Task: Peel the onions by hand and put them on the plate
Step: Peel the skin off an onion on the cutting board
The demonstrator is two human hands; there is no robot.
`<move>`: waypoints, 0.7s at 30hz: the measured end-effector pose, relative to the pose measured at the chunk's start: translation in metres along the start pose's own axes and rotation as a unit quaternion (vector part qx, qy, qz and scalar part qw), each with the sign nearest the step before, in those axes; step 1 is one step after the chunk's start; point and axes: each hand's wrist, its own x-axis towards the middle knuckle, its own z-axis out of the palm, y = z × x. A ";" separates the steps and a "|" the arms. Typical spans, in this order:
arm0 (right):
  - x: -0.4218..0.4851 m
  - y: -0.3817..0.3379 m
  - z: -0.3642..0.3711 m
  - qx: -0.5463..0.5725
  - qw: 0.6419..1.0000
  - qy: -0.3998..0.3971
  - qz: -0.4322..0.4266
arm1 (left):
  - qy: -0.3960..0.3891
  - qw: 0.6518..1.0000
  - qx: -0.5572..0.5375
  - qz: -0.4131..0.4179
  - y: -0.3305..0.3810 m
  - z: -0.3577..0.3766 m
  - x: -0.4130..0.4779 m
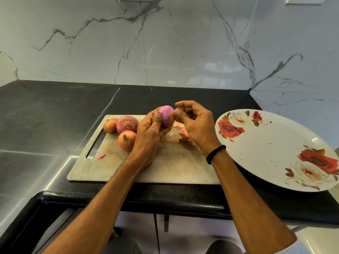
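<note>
My left hand [149, 133] holds a mostly peeled purple onion [166, 116] above the cutting board [128, 167]. My right hand [194, 125] pinches at the onion's root end with thumb and forefinger. Three unpeeled onions lie on the board's far left: a small brown one [110, 125], a large red one [127, 124] and an orange one [126, 140]. Loose peels [183, 134] lie on the board under my right hand. The floral plate [271, 154] sits to the right with no onions on it.
A pink peel scrap [101, 155] lies near the board's handle slot. The black counter [45, 110] runs to a marble wall behind. The counter's front edge [165, 200] is near me, and the plate overhangs the right side.
</note>
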 end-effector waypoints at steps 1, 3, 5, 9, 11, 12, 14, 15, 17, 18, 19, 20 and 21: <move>0.000 0.001 0.000 -0.027 0.999 -0.016 -0.018 | -0.004 1.000 0.002 0.002 0.000 0.000 -0.001; -0.001 0.002 0.002 -0.065 0.997 -0.022 -0.043 | -0.009 1.000 0.009 0.003 0.001 0.001 -0.001; -0.001 0.004 0.005 -0.092 0.994 -0.004 -0.060 | -0.007 1.000 0.010 0.000 0.000 -0.001 -0.002; 0.000 0.007 0.006 -0.113 0.993 0.019 -0.035 | -0.008 1.000 0.003 -0.002 0.000 -0.001 -0.002; 0.001 0.005 0.005 -0.081 0.996 0.037 -0.002 | 0.000 1.000 -0.005 -0.002 0.000 -0.001 -0.001; 0.001 0.005 0.003 -0.064 0.997 0.046 0.007 | 0.006 1.000 -0.009 -0.003 0.001 0.000 -0.001; 0.001 0.005 -0.001 -0.049 0.998 0.046 -0.003 | 0.012 1.000 -0.014 -0.005 0.001 0.000 0.000; 0.001 0.004 -0.002 -0.047 0.998 0.030 -0.018 | 0.012 1.000 -0.012 -0.004 0.001 0.000 0.000; 0.000 0.002 -0.001 -0.060 0.997 -0.019 -0.052 | 0.009 1.000 -0.005 0.002 0.002 -0.001 0.000; -0.001 0.001 0.001 -0.073 0.994 -0.039 -0.067 | 0.008 1.000 -0.003 0.006 0.002 -0.001 0.000; -0.001 0.000 0.003 -0.086 0.992 -0.051 -0.081 | 0.009 1.000 -0.003 0.009 0.002 -0.001 -0.001; -0.002 0.001 0.004 -0.096 0.989 -0.055 -0.093 | 0.012 1.000 -0.002 0.012 0.003 -0.001 -0.001; -0.002 0.001 0.004 -0.103 0.988 -0.053 -0.102 | 0.014 1.000 0.000 0.014 0.003 -0.001 -0.002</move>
